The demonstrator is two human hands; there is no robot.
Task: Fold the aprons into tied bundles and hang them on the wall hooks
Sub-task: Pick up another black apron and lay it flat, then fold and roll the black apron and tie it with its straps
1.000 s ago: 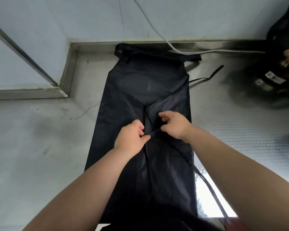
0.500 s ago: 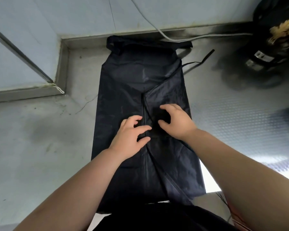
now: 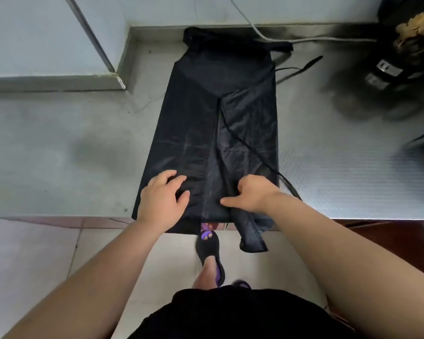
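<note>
The black apron [image 3: 220,123] lies flat on the grey tabletop [image 3: 59,152], its long axis running straight away from me: bib end at the top centre of the frame against the wall, hem at the lower centre, where it spills over the tabletop's near edge. The sides look folded in toward a centre seam, so it reads as a long narrow strip.

Both my hands sit at the hem end, just short of that edge. My left hand [image 3: 160,199] rests palm-down on the left panel, fingers spread, its grip wide and holding nothing. My right hand [image 3: 251,195] presses on the right panel with the fingers half curled and the thumb stretched toward the seam; I cannot tell whether it pinches any cloth.

One tie strap [image 3: 255,157] crosses the right panel diagonally and passes beside my right wrist, so that hand is the nearer one to it.

As I judge it, the next fold or roll must run along the long axis, from my hands toward the top of the frame, with both hands equally placed to start it.
</note>
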